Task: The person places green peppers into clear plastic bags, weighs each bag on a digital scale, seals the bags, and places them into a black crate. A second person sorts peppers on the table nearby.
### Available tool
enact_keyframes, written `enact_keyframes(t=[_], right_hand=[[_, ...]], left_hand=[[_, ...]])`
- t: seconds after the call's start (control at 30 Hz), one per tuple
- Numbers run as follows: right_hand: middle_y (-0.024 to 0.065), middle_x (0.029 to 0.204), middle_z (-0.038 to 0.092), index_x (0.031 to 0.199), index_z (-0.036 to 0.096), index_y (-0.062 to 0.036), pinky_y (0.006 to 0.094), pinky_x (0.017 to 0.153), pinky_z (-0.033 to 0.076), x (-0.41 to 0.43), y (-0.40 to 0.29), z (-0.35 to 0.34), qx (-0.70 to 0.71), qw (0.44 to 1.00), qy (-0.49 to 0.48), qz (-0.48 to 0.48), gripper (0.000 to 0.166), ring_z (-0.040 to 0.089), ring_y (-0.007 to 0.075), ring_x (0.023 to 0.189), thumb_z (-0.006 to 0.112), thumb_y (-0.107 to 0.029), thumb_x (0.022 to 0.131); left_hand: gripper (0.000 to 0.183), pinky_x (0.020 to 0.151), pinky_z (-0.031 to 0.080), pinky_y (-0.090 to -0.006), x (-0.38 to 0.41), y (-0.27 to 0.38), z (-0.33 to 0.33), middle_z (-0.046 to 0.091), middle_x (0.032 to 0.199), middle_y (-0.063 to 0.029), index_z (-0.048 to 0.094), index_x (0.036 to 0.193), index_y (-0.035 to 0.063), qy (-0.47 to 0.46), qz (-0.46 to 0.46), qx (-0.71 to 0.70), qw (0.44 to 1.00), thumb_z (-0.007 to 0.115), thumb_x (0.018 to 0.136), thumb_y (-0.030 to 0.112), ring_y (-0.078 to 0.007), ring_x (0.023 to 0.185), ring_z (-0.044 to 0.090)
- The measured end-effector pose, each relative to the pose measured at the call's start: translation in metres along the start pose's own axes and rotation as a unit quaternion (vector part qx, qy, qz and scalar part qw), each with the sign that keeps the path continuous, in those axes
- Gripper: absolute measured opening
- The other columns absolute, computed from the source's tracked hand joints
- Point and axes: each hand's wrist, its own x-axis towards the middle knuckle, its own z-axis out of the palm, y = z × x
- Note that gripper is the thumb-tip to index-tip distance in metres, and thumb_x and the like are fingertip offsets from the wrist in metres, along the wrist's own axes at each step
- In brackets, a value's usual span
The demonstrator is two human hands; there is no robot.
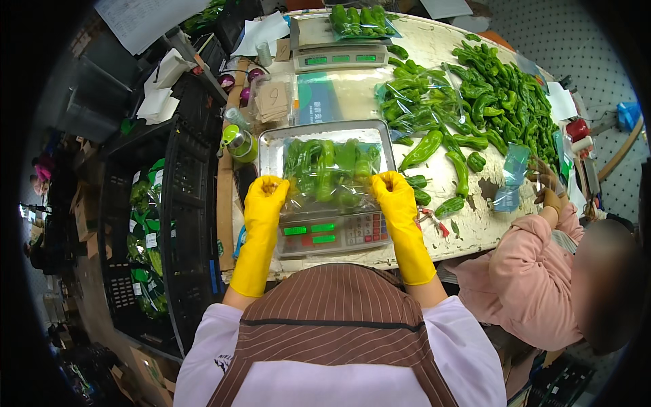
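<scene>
A clear plastic bag of green peppers (328,170) lies over the steel pan of a digital scale (325,235), whose green displays are lit. My left hand (265,193), in a yellow rubber glove, pinches the bag's near left corner. At the near right corner, my right hand (394,191), gloved the same way, grips the bag too. Both hands are at the pan's near edge. Right of the pan, loose green peppers (422,150) lie on the worn white table (488,224), with more under a clear bag (422,96).
Beyond stands a second scale (341,58) with bagged peppers (363,21). A spray bottle (239,143) is at the left, beside a black crate (190,203) and packed greens (147,239). A large pepper pile (508,102) and a co-worker in pink (529,285) are at the right.
</scene>
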Motion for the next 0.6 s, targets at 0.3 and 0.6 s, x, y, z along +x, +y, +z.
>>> enact_keyframes(t=[0.3,0.6], right_hand=[[0.0138,0.112,0.059,0.124,0.056,-0.0042,0.0380,0.089,0.048,0.025,0.000,-0.036,-0.175,0.933,0.168,-0.267,0.047,0.060,0.0280,0.096,0.068,0.000,0.078],[0.0191,0.128,0.061,0.123,0.063,-0.0059,0.0495,0.109,0.035,0.015,-0.050,0.055,-0.315,0.836,-0.020,-0.448,0.036,0.053,0.0380,0.124,0.059,-0.022,0.092]], left_hand=[[0.034,0.084,0.052,-0.0251,0.054,0.007,-0.095,0.063,0.119,-0.0120,0.059,0.127,0.0026,0.122,-0.009,-0.126,0.984,0.066,0.094,0.011,-0.0174,0.103,0.063],[0.051,0.115,0.029,-0.0424,0.015,0.050,0.046,0.048,0.144,-0.0194,0.049,0.140,0.0072,-0.065,0.286,0.339,0.894,0.058,0.097,0.033,-0.0364,0.137,0.040]])
